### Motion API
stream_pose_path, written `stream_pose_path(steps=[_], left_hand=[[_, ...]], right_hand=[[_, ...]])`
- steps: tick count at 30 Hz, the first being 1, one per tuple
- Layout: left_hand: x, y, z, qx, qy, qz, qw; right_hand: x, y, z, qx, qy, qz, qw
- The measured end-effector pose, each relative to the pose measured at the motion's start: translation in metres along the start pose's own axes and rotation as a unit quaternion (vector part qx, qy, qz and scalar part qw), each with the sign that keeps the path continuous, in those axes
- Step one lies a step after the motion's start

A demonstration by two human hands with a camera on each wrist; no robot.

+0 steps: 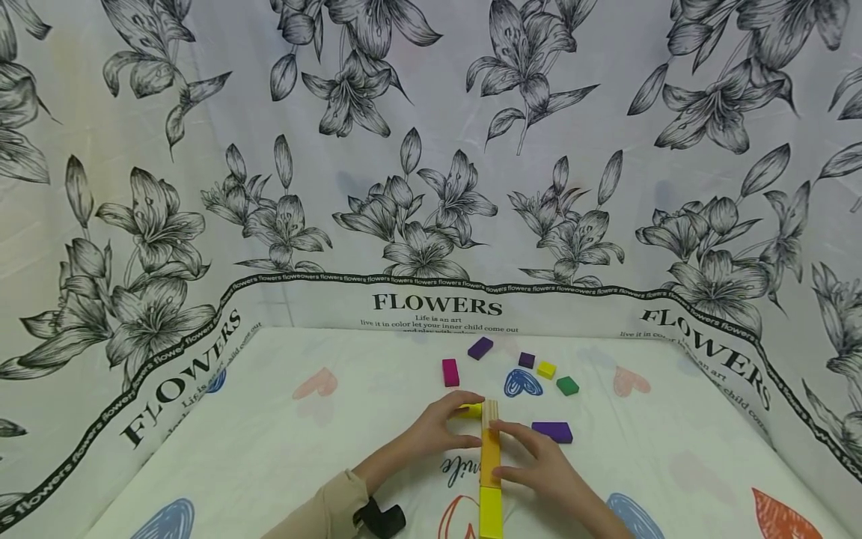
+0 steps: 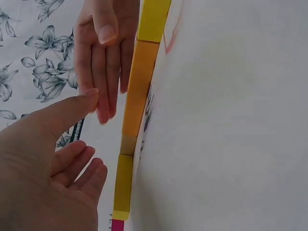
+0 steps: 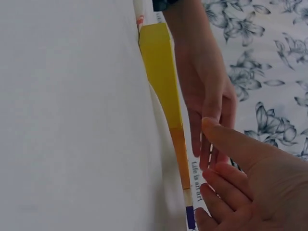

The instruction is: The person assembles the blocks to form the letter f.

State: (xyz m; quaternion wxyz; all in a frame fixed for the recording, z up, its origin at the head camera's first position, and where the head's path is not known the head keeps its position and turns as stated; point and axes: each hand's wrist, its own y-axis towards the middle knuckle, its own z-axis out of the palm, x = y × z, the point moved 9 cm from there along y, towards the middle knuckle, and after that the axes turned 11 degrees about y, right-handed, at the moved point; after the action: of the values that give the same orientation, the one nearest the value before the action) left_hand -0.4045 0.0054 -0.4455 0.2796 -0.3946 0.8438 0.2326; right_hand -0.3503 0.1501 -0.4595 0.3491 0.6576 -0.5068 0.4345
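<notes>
A line of blocks runs away from me in the head view: a yellow block (image 1: 491,513) nearest, then an orange block (image 1: 490,457), then a plain wood block (image 1: 489,414). Another yellow block (image 1: 471,411) lies crosswise at the line's far left. My left hand (image 1: 441,427) is on the left side, index finger over the crosswise block and thumb close to the line. From the right, the thumb and fingertips of my right hand (image 1: 542,460) come right at the orange block's edge. Both hands have relaxed, spread fingers in the wrist views, with nothing gripped.
Farther back lie a magenta block (image 1: 450,373), a purple block (image 1: 481,348), a small purple block (image 1: 527,361), a small yellow block (image 1: 547,370) and a green block (image 1: 569,385). A longer purple block (image 1: 552,432) sits right of the line. Flowered cloth (image 1: 431,209) hangs behind.
</notes>
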Motion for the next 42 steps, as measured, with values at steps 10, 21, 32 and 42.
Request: stream_pose_path(steps=[10,21,32,42], left_hand=[[-0.017,-0.011,0.017,0.033,-0.038,0.052,0.9974],[-0.022,-0.016,0.024,0.051,-0.030,0.054,0.9967],[-0.016,-0.016,0.032,0.080,-0.067,0.019,0.9943],[-0.011,-0.015,0.036,0.090,-0.055,0.003,0.9944]], right_hand=[[-0.002,0.002,-0.033,-0.083,-0.010,0.013,0.996],[-0.011,0.003,-0.060,-0.108,-0.033,0.011,0.994],[-0.029,0.001,-0.080,-0.123,-0.041,0.030,0.991],[-0.042,0.000,-0.086,-0.129,-0.015,0.050,0.990]])
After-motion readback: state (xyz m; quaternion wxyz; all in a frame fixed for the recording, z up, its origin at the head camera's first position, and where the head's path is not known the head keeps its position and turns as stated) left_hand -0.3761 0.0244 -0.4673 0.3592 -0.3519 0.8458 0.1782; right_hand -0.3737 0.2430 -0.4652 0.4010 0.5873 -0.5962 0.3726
